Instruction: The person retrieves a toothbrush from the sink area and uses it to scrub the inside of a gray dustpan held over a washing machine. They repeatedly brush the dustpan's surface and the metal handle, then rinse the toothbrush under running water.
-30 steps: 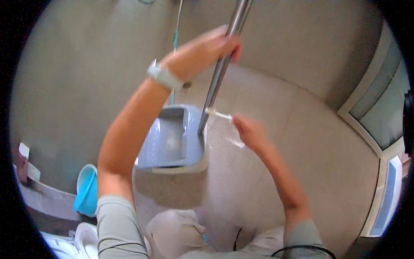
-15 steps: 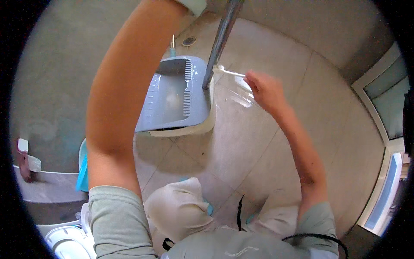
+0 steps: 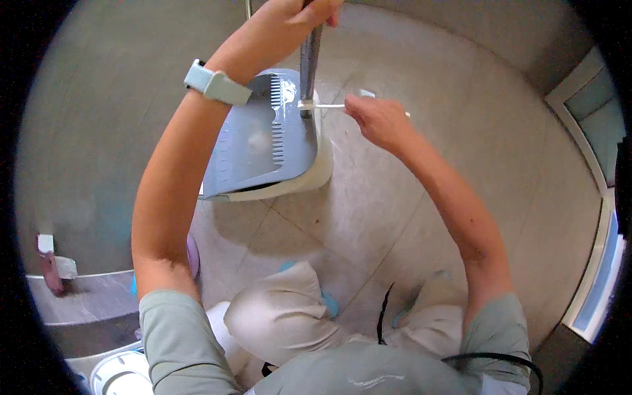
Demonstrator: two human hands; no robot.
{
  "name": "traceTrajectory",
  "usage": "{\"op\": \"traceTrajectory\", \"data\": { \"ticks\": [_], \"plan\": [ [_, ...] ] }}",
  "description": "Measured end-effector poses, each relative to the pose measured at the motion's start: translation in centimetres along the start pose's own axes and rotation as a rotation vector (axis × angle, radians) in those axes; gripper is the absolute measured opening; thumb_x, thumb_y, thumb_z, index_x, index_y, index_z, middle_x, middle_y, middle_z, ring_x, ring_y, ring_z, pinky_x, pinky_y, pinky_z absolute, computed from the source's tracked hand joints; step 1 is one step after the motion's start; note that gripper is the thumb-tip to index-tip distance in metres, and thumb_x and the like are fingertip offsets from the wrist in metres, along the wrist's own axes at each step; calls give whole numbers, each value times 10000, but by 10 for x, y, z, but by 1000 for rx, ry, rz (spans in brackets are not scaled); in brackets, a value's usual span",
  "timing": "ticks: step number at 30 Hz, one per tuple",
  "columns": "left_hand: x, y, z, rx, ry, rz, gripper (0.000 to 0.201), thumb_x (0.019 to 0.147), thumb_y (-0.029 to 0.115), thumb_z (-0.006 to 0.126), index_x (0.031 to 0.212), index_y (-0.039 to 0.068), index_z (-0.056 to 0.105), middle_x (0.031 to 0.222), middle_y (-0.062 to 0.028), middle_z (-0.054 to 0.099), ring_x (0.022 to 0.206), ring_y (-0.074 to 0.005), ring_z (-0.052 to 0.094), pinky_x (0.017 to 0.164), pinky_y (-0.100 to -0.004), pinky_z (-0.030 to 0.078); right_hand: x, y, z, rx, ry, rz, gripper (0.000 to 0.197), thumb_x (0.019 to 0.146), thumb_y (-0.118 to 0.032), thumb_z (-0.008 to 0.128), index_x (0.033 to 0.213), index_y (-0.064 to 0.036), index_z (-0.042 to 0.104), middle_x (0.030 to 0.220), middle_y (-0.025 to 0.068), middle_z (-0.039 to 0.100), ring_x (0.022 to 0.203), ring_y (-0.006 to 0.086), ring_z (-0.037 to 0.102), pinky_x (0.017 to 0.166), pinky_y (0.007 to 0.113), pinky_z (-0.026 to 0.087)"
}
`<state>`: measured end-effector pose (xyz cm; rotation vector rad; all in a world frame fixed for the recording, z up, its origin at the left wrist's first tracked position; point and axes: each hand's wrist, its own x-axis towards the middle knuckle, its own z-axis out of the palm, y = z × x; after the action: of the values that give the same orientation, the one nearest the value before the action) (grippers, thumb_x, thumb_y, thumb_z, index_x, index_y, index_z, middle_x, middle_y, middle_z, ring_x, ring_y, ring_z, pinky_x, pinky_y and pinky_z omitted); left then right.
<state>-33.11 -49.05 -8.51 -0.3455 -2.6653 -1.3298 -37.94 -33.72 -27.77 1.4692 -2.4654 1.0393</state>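
Note:
My left hand (image 3: 293, 23) is closed around the upper part of a grey pole (image 3: 309, 59) that rises from a blue-grey dustpan (image 3: 247, 164). The pan has a row of comb teeth along its inside and looks wet. Pinched in my right hand (image 3: 383, 123) is a white toothbrush (image 3: 330, 106), its bristle head against the lower end of the pole. Beneath the dustpan is a cream-coloured container (image 3: 319, 168). A pale watch (image 3: 217, 84) is on my left wrist.
At the far left, a dark red object with a white end (image 3: 49, 263) rests on a grey ledge (image 3: 92, 296). Part of a white toilet (image 3: 122, 376) shows at the lower left. Tiled floor (image 3: 408, 217) stretches around my knees, and a framed door or window (image 3: 592, 125) stands right.
My left arm has come lower, bringing the hand and watch into view. The pole stands more upright. The toothbrush and right hand have moved left, and the brush head is lower along the pole.

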Motion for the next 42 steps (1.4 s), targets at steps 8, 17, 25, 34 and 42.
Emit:
{"op": "traceTrajectory", "data": {
  "ticks": [8, 17, 25, 34, 42],
  "plan": [
    [-25, -48, 12, 149, 18, 38, 245, 978, 289, 463, 1033, 51, 439, 933, -26, 585, 882, -116, 522, 838, -264, 416, 17, -7, -12, -20, 314, -134, 35, 861, -153, 534, 869, -119, 532, 746, 96, 608, 699, 328, 589, 556, 446, 435],
    [-65, -96, 22, 417, 4, -120, 165, 932, 233, 509, 1009, 120, 600, 953, -12, 688, 977, -220, 600, 986, -388, 286, -35, 2, 61, 44, 37, 74, 239, 930, -296, 460, 809, -93, 497, 683, 103, 576, 606, 294, 551, 523, 409, 397],
    [-79, -94, 32, 351, 126, -152, 259, 932, 131, 508, 1160, 28, 576, 1095, -102, 640, 1073, -211, 563, 952, -330, 380, -24, -78, -19, 1598, 158, 591, 348, 987, -389, 354, 824, -95, 441, 577, -30, 305, 528, 91, 299, 499, 238, 260],
    [-115, -91, 40, 148, 157, -229, 377, 931, 74, 474, 1307, 70, 495, 1270, -134, 554, 1326, -327, 348, 1040, -353, 296, -40, -111, 22, 1691, 67, 625, 379, 983, -441, 342, 819, -113, 439, 607, -24, 383, 517, 76, 371, 458, 241, 316],
    [-120, -90, 48, 103, 183, -244, 399, 935, 55, 469, 1335, 66, 464, 1328, -116, 511, 1345, -276, 326, 1038, -311, 296, -14, -121, 9, 1890, 153, 653, 351, 981, -440, 360, 841, -120, 391, 590, -31, 295, 503, 88, 292, 472, 248, 266]
  ]
}}
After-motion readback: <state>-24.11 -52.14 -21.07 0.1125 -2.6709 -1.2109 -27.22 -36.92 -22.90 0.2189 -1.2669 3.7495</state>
